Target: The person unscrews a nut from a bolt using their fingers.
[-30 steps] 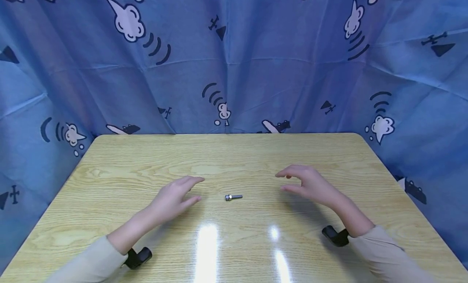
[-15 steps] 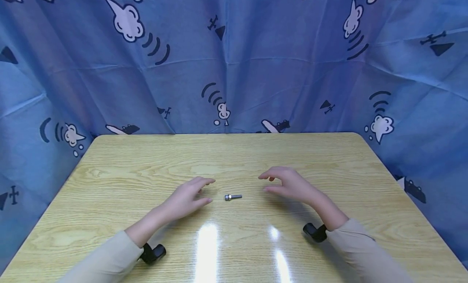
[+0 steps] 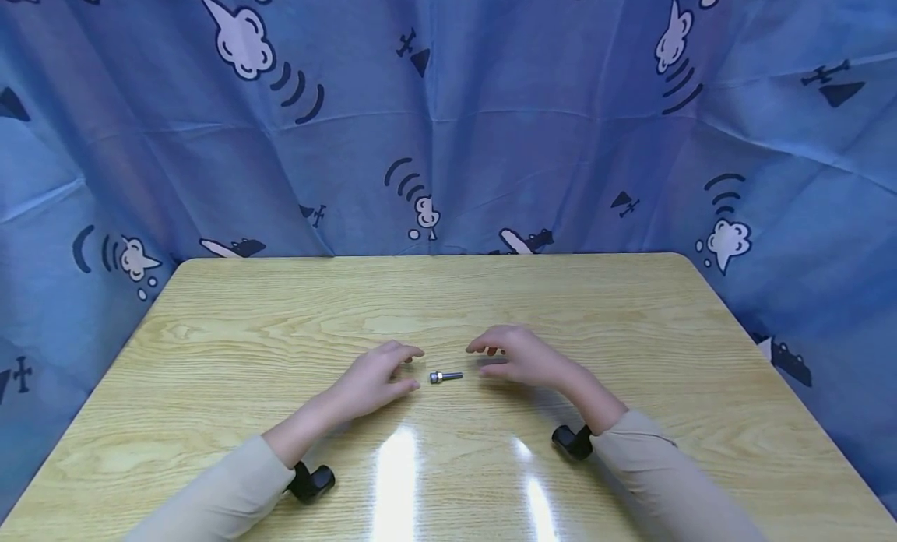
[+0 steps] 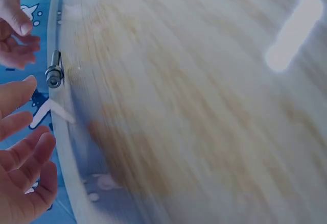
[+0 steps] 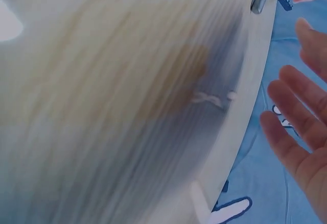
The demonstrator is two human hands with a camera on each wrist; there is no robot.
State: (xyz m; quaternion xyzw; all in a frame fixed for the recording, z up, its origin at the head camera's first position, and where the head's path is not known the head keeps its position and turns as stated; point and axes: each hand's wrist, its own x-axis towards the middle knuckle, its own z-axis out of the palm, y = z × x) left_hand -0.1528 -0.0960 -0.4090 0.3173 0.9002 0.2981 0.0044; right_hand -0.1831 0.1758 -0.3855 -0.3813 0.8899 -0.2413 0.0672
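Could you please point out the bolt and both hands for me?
Bolt (image 3: 449,377), head view: on its shank.
Left hand (image 3: 374,380), head view: back of the hand.
Right hand (image 3: 527,357), head view: back of the hand.

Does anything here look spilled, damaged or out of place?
Nothing stands out: the bolt lies on its side between the left hand and right hand, touching neither. The bright patches on the table look like glare.

Grey bolt (image 3: 446,377), blue cartoon-print curtain (image 3: 504,153)

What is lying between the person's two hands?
A metal bolt lies on the table between the left hand and the right hand, touching neither, as the head view shows.
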